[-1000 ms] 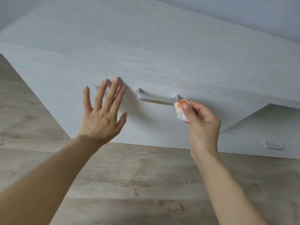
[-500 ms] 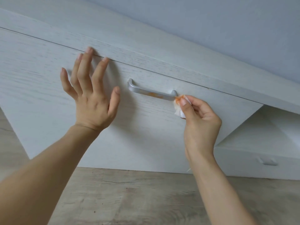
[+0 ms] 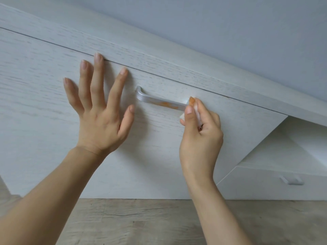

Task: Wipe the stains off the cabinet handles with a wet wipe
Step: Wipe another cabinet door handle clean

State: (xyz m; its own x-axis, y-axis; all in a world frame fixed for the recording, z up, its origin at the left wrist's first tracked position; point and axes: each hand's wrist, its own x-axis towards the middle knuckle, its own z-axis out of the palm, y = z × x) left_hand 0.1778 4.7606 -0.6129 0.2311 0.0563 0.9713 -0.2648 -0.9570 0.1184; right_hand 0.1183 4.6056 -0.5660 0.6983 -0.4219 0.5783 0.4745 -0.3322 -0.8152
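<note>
A silver bar handle [image 3: 155, 99] is fixed to the white wood-grain cabinet front [image 3: 44, 96]. An orange stain [image 3: 165, 103] streaks the right half of the handle. My right hand [image 3: 200, 138] pinches a folded white wet wipe [image 3: 195, 112], its top edge tinted orange, against the handle's right end. My left hand [image 3: 100, 112] lies flat on the cabinet front just left of the handle, fingers spread, with the fingertips at the seam under the top panel.
A second, lower cabinet unit [image 3: 265, 183] with its own small silver handle [image 3: 292, 181] stands at the right. Wood-look flooring [image 3: 159, 221] runs along the bottom. A grey-blue wall [image 3: 230, 32] rises behind the cabinet top.
The view has closed in on the cabinet front. My left hand went from hovering to pressing flat beside the handle. My right hand has kept the wipe at the handle's right end.
</note>
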